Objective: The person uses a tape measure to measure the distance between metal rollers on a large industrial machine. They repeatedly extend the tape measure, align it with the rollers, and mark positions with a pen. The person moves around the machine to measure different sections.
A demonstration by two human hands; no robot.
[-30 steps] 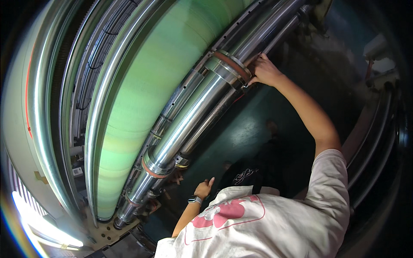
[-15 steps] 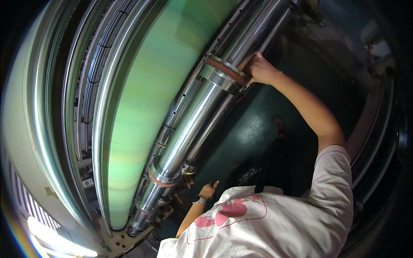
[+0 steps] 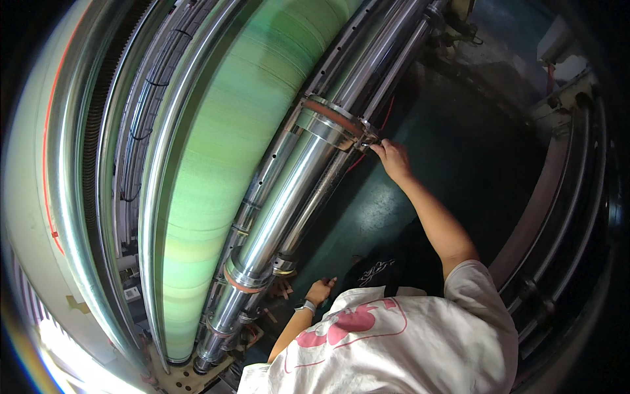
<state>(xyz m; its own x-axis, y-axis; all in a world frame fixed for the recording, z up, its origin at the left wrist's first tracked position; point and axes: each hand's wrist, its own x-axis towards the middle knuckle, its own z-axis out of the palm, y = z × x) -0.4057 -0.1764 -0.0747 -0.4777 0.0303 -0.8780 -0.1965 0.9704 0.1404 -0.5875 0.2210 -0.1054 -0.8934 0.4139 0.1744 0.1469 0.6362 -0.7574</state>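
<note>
My right hand reaches to a steel collar with a reddish-brown band. Its thumb and fingers pinch at a small metal fitting on the collar's right side; what lies between the fingertips is too small to make out. The collar sits around a long polished shaft, which runs slantwise beside a thin rod. My left hand, with a light band at the wrist, hovers apart from the machine near the lower collar. Its fingers are curled, and nothing shows in them.
A wide green roller runs along the left of the shaft. Beyond it are curved metal rails and bundled cables. Dark green floor lies to the right, with more rails at the far right.
My right hand has come down and back from behind the collar to its side fitting, its elbow drawn in. My left hand stays nearly in place, its thumb less stretched out.
</note>
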